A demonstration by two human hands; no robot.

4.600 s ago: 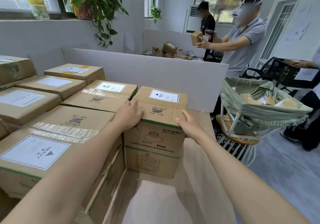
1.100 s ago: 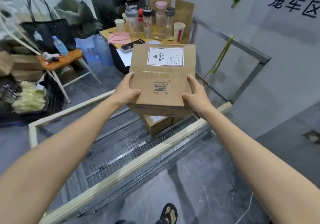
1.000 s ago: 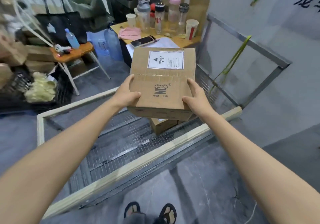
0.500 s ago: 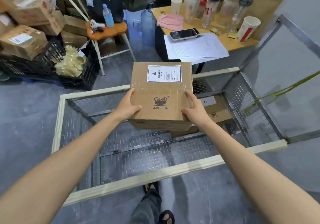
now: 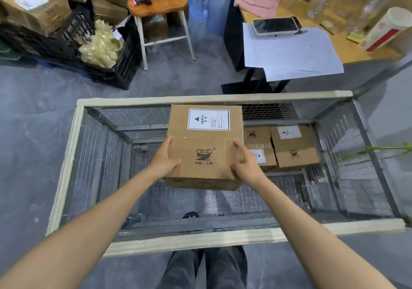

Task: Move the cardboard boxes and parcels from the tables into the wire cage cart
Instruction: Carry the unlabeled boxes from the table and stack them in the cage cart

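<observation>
**Box over the cart, both hands clamped on**

Closest to us, below the wrists, we see dark trousers [image 5: 200, 268] up against the pale near rim of the cart [image 5: 200, 240]. Both forearms reach out over that rim, and there it is: the box [image 5: 205, 155] hangs between the hands, above the mesh floor.

The left hand [image 5: 163, 162] grips the box's left side, with the thumb across the top and the fingers wrapped down the edge. The right hand [image 5: 246, 166] mirrors it on the right side, fingers curled over the top edge. A printed logo sits on the top face between the two hands. Beyond the fingertips, on the far half of that face, we read a white label [image 5: 209, 119] marked HEAVY.

Just right of the right hand and lower, down on the cart floor, we pick out the stowed boxes [image 5: 294, 148]. There are at least two, lying side by side with their labels up, towards the far right corner.

Past the far rim, ahead and right of the hands, stands a desk [image 5: 356, 50]. On it we see paper [image 5: 289, 52] hanging over the edge with a phone [image 5: 276, 25] on top, a pink cloth [image 5: 256, 1], and a red-and-white cup [image 5: 388, 27].

Ahead and left is a stool [image 5: 160, 5] with a wooden seat. Further left is a black crate [image 5: 120, 72] holding a pale bundle, with cartons [image 5: 35, 7] stacked at the far left.
</observation>
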